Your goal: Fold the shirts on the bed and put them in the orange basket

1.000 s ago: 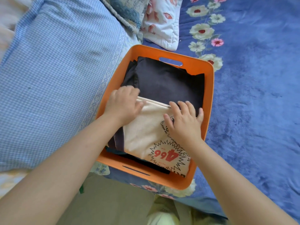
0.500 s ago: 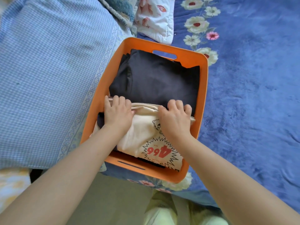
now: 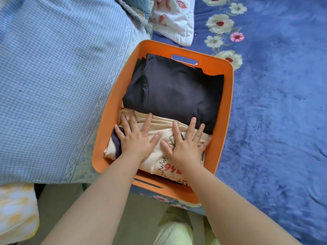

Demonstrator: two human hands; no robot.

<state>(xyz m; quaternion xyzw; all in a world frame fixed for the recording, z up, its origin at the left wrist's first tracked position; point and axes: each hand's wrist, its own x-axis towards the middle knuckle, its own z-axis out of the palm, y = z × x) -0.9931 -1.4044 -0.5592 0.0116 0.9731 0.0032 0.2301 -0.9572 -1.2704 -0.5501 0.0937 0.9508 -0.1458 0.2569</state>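
Item, left to right: blue checked pillow on the bed; orange basket just beside it, holding a folded dark shirt at its far end and a folded cream shirt with red print at its near end. My left hand and right hand lie flat on the cream shirt, fingers spread wide, pressing down, gripping nothing.
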